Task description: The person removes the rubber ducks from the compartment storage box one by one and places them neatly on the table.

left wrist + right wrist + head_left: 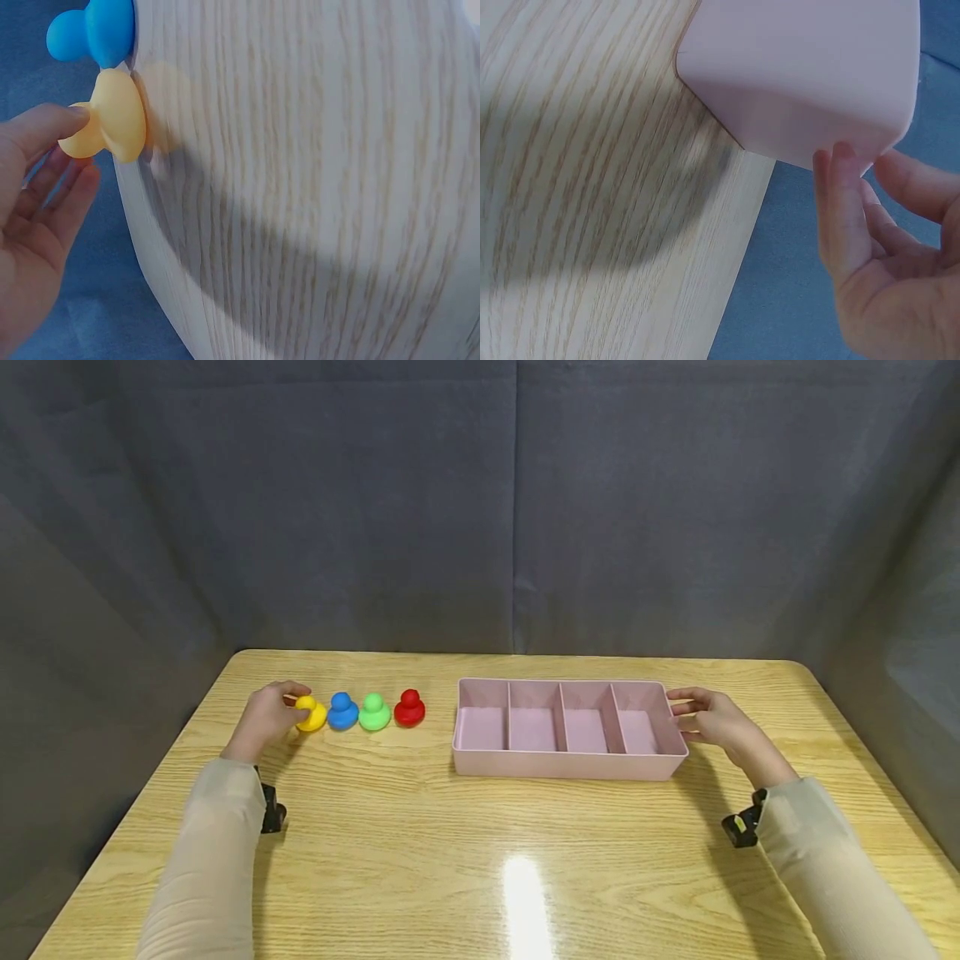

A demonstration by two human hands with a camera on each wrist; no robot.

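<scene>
Four dome-shaped toys with round knobs stand in a row on the wooden table [480, 860]: yellow [310, 713], blue [342, 711], green [374, 712] and red [409, 707]. My left hand [272, 715] is at the row's left end. In the left wrist view one fingertip [71, 120] touches the knob of the yellow toy [116, 120], while the other fingers lie straight below it, apart from it. The blue toy [97, 30] stands just beyond. My right hand [708, 716] rests with straight fingers [844, 202] against the right end of the pink tray [562, 767] [802, 75].
The pink tray has four compartments, all bare inside. A grey cloth backdrop surrounds the table on three sides. The table's left edge is near my left hand and its right edge is beyond my right hand.
</scene>
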